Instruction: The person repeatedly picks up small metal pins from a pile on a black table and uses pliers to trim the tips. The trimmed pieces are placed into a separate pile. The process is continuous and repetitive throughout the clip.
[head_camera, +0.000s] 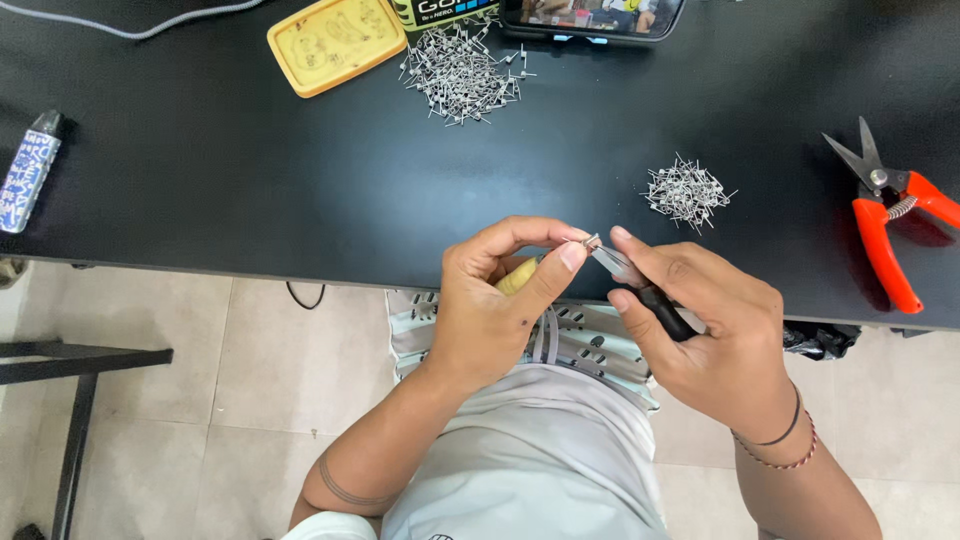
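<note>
My left hand (497, 300) pinches a tiny metal piece (590, 241) between thumb and forefinger, and a yellowish thing (517, 277) shows inside its palm. My right hand (705, 330) grips small pliers with black handles (668, 315); their silver jaws (612, 260) meet the metal piece at my left fingertips. Both hands hover over the near edge of the black table (250, 190), above my lap.
A small heap of bent metal pins (686, 192) lies right of my hands; a bigger heap of straight pins (462, 75) lies at the back. Orange-handled snips (888, 225) rest far right. A yellow tray (335, 42), a phone (592, 18) and a patterned cylinder (28, 170) stand around.
</note>
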